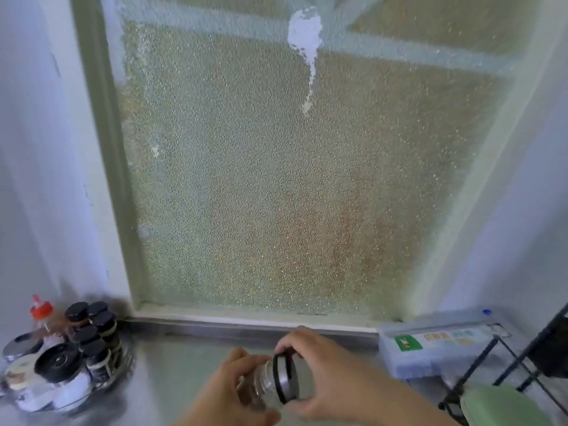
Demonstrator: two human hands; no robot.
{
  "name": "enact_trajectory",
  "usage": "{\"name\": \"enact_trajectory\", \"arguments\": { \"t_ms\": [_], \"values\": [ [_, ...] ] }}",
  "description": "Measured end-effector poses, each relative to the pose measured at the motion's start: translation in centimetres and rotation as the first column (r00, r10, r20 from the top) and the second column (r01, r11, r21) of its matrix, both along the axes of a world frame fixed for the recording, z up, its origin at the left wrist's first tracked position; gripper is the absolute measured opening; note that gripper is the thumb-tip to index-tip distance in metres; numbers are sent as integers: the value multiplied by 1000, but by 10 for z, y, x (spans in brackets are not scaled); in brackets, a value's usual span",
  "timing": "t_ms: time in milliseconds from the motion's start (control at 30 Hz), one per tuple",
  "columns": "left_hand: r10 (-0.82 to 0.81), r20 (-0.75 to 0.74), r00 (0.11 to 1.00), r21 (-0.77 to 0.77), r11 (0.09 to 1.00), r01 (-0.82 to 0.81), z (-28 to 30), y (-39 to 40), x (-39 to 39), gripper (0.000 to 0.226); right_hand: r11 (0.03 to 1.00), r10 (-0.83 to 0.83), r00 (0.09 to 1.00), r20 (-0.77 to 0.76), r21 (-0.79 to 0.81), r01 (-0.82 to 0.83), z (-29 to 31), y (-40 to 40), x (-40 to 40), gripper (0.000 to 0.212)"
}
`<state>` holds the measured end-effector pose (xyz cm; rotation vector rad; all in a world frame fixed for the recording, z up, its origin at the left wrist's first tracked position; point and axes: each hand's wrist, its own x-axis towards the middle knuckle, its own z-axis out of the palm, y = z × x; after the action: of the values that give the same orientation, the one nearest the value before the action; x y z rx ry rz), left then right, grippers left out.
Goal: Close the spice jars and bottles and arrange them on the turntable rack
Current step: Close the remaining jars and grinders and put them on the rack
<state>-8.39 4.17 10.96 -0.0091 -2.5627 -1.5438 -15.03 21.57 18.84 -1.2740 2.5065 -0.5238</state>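
A clear glass spice jar (261,381) lies on its side in the air at the bottom centre, held between both hands. My left hand (227,392) wraps the jar's body. My right hand (319,370) grips its black and silver lid (285,378), which sits on the jar's mouth. At the bottom left stands the turntable rack (120,375), loaded with several small black-capped jars (92,336), a red-capped bottle (41,312) and a larger black-lidded jar (57,362).
A frosted window (276,179) fills the wall ahead, above a metal counter (172,358). A pale blue box with a green label (436,348) lies at the right. A black wire rack (498,367) and a green object (504,407) sit at the bottom right.
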Motion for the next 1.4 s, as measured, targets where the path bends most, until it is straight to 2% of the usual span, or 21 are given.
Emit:
{"name": "enact_trajectory", "arguments": {
  "t_ms": [100, 300, 533, 733, 833, 933, 1100, 1200, 1267, 1333, 1400],
  "values": [
    [6, -4, 1000, -19, 1000, -6, 12, -3, 4, 54, 999, 44, 999, -1, -21, -44, 12, -6, 6, 57],
    [31, -13, 999, -56, 998, -32, 21, -6, 18, 52, 997, 58, 994, -97, 50, -53, 26, -14, 16, 57],
    [91, -94, 991, -105, 989, -101, 26, -13, 33, 49, 997, 3, 995, -98, 79, 5, 30, -37, 27, 37],
    [130, -146, 981, -95, 985, -145, 27, -24, 54, 53, 998, -3, 996, 90, 68, -3, 39, -49, 32, 30],
    [179, -192, 965, -121, 971, -204, 30, -28, 58, 56, 998, -60, 995, 77, 33, 57, 41, -56, 37, 32],
    [206, -257, 944, -181, 950, -256, 32, -32, 63, 60, 995, -95, 993, 63, 39, 93, 41, -63, 41, 41],
    [205, -324, 924, -257, 920, -294, 37, -30, 72, 58, 982, -190, 912, 363, 50, 185, 33, -68, 45, 56],
    [207, -321, 924, -201, 939, -280, 38, -33, 76, 60, 975, -223, 894, 388, 84, 207, 32, -70, 47, 74],
    [215, -272, 938, -132, 957, -258, 40, -35, 79, 58, 987, -160, 929, 332, 32, 158, 34, -67, 45, 72],
    [217, -245, 945, -110, 962, -249, 43, -37, 81, 60, 1000, -7, 956, 292, -24, 15, 40, -63, 44, 63],
    [226, -242, 944, -109, 960, -258, 44, -39, 81, 60, 996, 93, 959, 267, -25, -90, 49, -62, 46, 70]
  ]
}}
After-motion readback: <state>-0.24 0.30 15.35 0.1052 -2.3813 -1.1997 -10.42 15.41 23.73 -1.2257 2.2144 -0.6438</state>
